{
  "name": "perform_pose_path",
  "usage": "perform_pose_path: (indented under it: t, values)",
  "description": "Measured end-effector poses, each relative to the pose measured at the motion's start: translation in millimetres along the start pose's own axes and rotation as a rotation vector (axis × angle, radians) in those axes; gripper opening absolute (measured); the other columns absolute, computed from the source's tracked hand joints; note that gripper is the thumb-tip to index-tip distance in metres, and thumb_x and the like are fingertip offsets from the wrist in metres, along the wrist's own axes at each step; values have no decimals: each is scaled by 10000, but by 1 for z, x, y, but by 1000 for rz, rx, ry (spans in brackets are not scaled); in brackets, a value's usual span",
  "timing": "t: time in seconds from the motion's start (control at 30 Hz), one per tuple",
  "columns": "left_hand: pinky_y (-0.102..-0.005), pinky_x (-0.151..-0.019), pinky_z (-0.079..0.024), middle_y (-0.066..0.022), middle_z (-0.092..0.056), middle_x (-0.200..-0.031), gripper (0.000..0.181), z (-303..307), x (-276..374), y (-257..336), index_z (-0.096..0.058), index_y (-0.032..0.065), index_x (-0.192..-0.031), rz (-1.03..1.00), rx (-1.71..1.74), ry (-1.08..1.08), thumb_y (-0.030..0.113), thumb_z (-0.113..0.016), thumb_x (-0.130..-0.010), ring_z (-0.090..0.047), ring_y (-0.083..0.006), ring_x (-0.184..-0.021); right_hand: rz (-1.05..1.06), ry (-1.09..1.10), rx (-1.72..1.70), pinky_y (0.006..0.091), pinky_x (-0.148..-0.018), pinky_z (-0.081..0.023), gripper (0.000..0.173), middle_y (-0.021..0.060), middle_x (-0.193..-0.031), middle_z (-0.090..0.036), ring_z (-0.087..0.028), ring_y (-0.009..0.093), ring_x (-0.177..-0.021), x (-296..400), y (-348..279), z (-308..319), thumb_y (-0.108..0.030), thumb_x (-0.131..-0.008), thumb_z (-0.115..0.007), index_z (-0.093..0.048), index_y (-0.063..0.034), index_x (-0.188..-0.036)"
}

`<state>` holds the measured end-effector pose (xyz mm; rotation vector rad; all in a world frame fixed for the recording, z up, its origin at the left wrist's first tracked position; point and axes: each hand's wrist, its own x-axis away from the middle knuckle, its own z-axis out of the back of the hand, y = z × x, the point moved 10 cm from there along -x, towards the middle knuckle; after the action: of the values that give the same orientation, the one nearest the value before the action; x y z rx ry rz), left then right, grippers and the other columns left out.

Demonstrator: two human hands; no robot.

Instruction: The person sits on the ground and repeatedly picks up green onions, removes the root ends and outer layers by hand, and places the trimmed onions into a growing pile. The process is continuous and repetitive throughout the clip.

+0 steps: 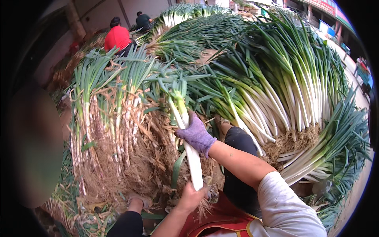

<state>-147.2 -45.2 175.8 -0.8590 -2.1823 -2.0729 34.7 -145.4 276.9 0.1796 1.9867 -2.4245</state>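
Observation:
Two white-stemmed leeks or large green onions (pixel 192 160) stand slanted in front of me, held in both hands. My right hand (pixel 197 133), in a purple knit glove, is closed around their upper white stems. Low down, just above the hanging roots, my bare left hand (pixel 192 195) grips the base of the thick stem. To the left stand unpeeled stalks (pixel 97 130) with brown, dry outer skins and tangled roots. Peeled stalks with clean white stems (pixel 296 100) lean in a large pile to the right, their roots at the bottom.
More green stalks (pixel 201 32) are heaped ahead. A person in a red shirt (pixel 117 38) sits at the upper left, and another in dark clothes (pixel 143 21) sits farther back. Loose peelings (pixel 97 219) litter the ground by my feet. Another bundle (pixel 319 148) lies at the right.

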Motion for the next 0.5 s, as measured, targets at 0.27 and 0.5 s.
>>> perform_pose_path:
  t: [0.27,0.5]
  values:
    - [-209,-616,-414,36,-520,-748,371,-25,23,-61,-510,18,-1282,255,-245,-306,124,-549,-928,-464,-51,-663,242,-10,115,295,-869,-484,848,168,-1132,-574,-587,234,-948,-134,-85,179,-86,-608,-737,-358,12,-1360]
    - [-201,-578,-419,-3,-576,-796,331,58,8,-51,-557,19,-1208,305,-137,93,146,-600,-906,-503,-60,-651,3,169,862,439,-860,-454,946,278,-1140,-570,-577,410,-1025,-158,131,272,-87,-656,-637,-152,-113,-1468]
